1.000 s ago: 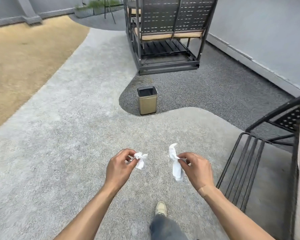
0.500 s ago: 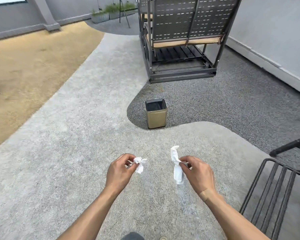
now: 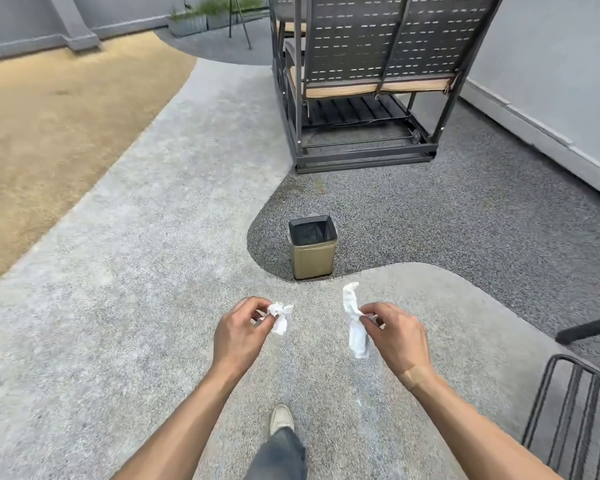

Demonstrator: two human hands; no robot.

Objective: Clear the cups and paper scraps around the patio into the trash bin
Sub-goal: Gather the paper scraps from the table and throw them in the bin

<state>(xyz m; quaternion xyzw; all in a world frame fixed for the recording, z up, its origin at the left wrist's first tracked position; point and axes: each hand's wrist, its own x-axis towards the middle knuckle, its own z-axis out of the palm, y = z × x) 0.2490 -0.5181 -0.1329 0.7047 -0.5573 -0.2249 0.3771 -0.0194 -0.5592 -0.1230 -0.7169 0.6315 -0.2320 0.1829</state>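
1. vs 0.5 s ago: trash bin [image 3: 312, 249] sits closer and lower in view; a shoe [image 3: 281, 419] and trouser leg have come in at bottom centre. Both grips unchanged.
2. Left hand [image 3: 238, 336]: fingers curled, thumb and fingertips pinching a small crumpled paper scrap [image 3: 279, 317], held in the air on the near side of the bin, slightly left of it.
3. Right hand [image 3: 394, 337]: pinching a longer twisted paper scrap [image 3: 354, 322] at mid-length, ends sticking up and down; near side of the bin, slightly right.
4. Bin: open top, dark liner, upright at the dark gravel's edge, swing bench [image 3: 364, 81] beyond it.
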